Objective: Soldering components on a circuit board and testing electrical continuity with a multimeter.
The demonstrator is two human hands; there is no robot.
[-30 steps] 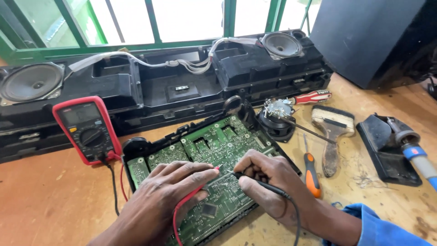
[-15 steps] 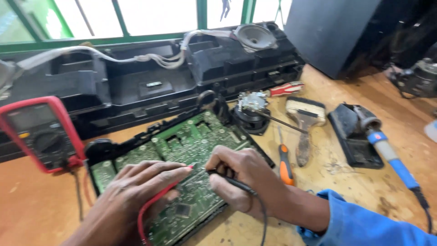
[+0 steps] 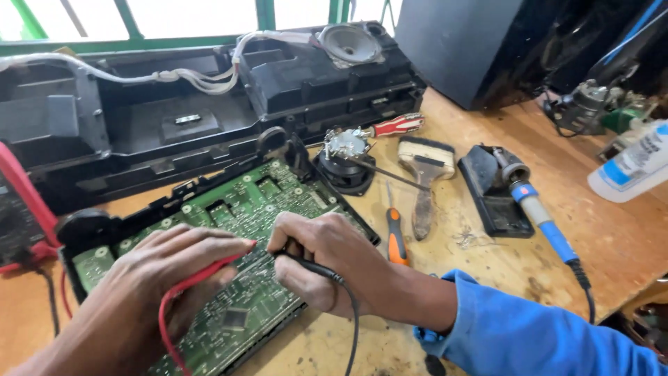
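Observation:
A green circuit board [image 3: 236,202] lies in a black frame on the wooden bench. My left hand [image 3: 163,275] rests on the board and grips a red test probe [image 3: 202,273], its red lead looping down toward me. Just to the right, my right hand [image 3: 330,261] pinches a black test probe [image 3: 309,266] with its tip on the board; its black lead trails off toward the near edge. The two probe tips sit close together near the board's middle. A red multimeter [image 3: 17,209] shows only partly at the left edge.
A long black speaker housing [image 3: 209,118] with a round speaker [image 3: 350,43] lies behind the board. To the right are a paintbrush [image 3: 424,174], an orange screwdriver [image 3: 395,233], a red-handled screwdriver [image 3: 393,125], a blue-handled soldering iron [image 3: 539,216] on its stand, and a plastic bottle [image 3: 630,167].
The view has swung right, pushing the multimeter to the left edge and bringing the bottle into sight. Both hands stay on the board with their probes.

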